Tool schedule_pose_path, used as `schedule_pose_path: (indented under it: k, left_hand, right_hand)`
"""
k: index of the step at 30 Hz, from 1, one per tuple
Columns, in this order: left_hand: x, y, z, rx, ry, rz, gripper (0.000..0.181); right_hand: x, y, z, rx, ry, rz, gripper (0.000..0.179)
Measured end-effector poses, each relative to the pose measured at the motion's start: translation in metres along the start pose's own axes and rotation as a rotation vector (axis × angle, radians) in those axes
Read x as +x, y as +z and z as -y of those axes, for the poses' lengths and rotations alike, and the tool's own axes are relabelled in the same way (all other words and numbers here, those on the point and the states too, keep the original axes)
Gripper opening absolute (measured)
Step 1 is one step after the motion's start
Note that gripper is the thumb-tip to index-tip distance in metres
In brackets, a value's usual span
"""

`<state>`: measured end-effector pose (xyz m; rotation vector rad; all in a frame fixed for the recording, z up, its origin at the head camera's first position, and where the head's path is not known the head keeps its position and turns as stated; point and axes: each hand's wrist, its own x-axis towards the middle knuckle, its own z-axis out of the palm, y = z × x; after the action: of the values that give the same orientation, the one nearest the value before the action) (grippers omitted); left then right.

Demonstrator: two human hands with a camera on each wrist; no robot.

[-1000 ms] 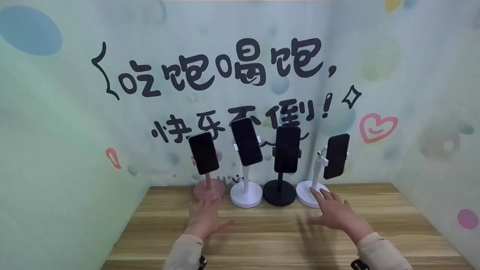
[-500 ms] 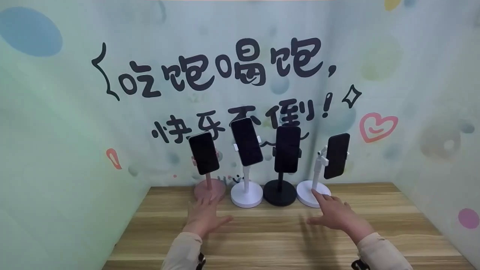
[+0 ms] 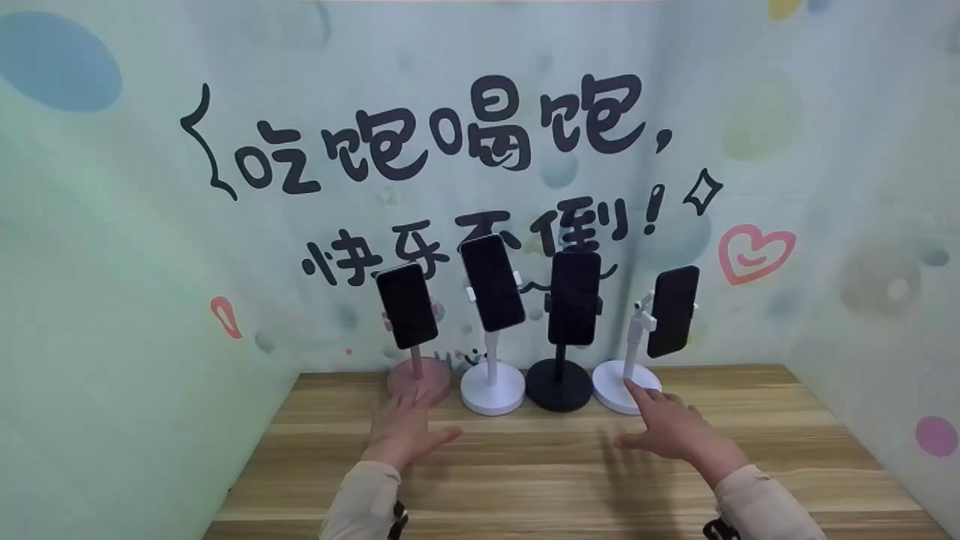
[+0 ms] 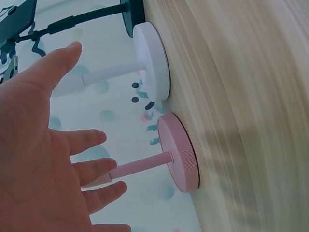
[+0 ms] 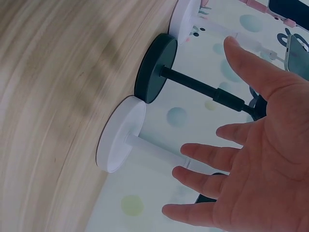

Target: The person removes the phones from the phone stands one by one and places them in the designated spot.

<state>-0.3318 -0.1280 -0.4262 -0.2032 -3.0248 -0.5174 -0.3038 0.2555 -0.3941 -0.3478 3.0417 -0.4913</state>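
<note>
Along the table's back stand phone stands in a row, each bearing a dark-screened phone. My left hand point(image 3: 405, 433), fingers spread, hovers in front of the pink stand point(image 3: 418, 364) and its phone point(image 3: 407, 306). Beside it is a white stand point(image 3: 493, 390) with a tilted phone point(image 3: 492, 283), then a black stand point(image 3: 559, 386) with an upright phone point(image 3: 574, 298). My right hand point(image 3: 673, 427) is held out before the right-hand white stand point(image 3: 613, 390), whose phone point(image 3: 673, 311) is turned sideways. Both wrist views show palms and straight fingers, holding nothing.
The wood-grain table point(image 3: 525, 480) ends at a printed backdrop point(image 3: 450, 45) with dark lettering, close behind the stands. Fabric walls rise at the left and right. The middle bases stand very close together.
My left hand has drifted slightly left and back towards me. The right hand has barely moved, and the stands and phones stay where they were.
</note>
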Motion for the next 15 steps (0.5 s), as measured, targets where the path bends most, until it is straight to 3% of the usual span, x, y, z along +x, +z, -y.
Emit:
schedule_pose_path:
  k: [15]
  left_hand:
    - [0.0041,-0.0020,0.0068,0.003,0.001,0.011,0.089]
  right_hand:
    - [-0.0001,0.0015,0.0004,-0.001,0.014,0.015,0.103]
